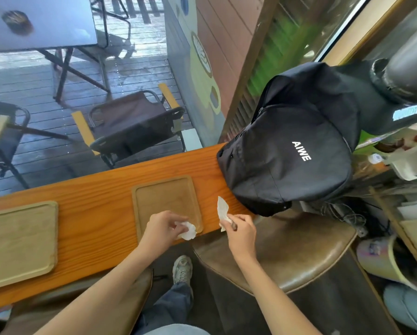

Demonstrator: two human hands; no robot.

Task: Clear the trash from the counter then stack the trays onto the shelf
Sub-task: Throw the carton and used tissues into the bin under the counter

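Observation:
Two wooden trays lie on the orange wooden counter (101,213): one tray (166,197) in the middle, another tray (18,240) at the left. My left hand (163,226) is over the middle tray's near right corner, closed on a crumpled white tissue (188,232). My right hand (241,228) hovers at the counter's near edge, just right of that tray, pinching a flat piece of white paper (222,209) that sticks upward.
A black backpack (292,151) sits on the counter's right end, close to my right hand. A brown leather stool (287,252) stands below it. Cluttered shelving and a pale bin (384,259) are at the right. A window lies behind the counter.

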